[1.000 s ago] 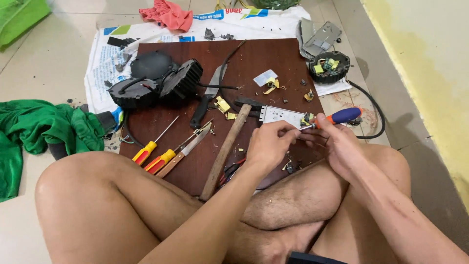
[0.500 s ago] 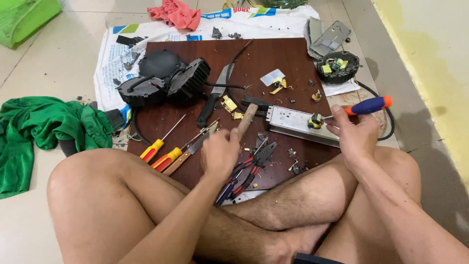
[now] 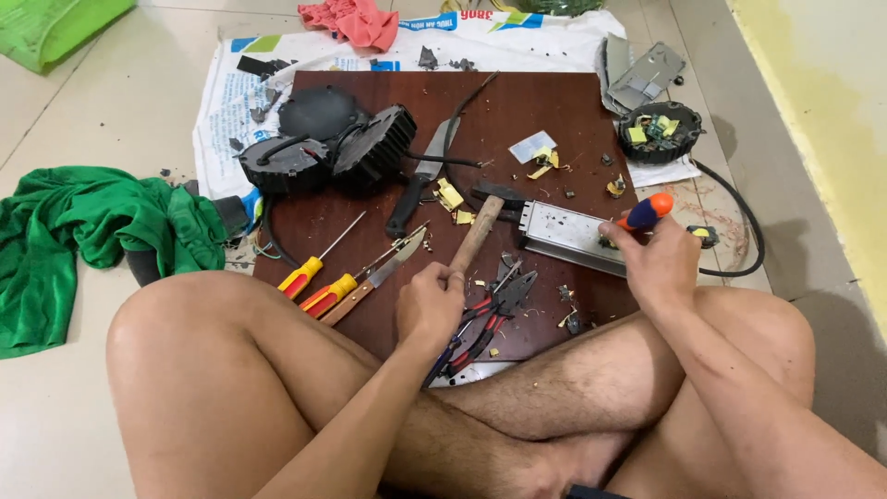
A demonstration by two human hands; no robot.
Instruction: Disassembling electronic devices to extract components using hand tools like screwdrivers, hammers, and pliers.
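Note:
I sit cross-legged at a dark brown wooden board (image 3: 554, 111) on the floor. My left hand (image 3: 431, 303) grips the wooden handle of a hammer (image 3: 478, 231) whose black head lies on the board. My right hand (image 3: 658, 263) holds a screwdriver with an orange and blue handle (image 3: 647, 212), its tip down at the right end of a grey metal driver box (image 3: 568, 236). Red-handled pliers (image 3: 490, 310) lie just right of my left hand.
Two red and yellow screwdrivers (image 3: 319, 277) and a knife (image 3: 416, 189) lie on the board beside black lamp housings (image 3: 323, 148). A round circuit part (image 3: 658, 131) with a black cable sits at the right. Green cloth (image 3: 92, 222) lies left, printed sheet (image 3: 249, 83) beneath.
My left hand left the driver box, moved left and down, and closed on the hammer handle. My right hand kept the screwdriver by the box.

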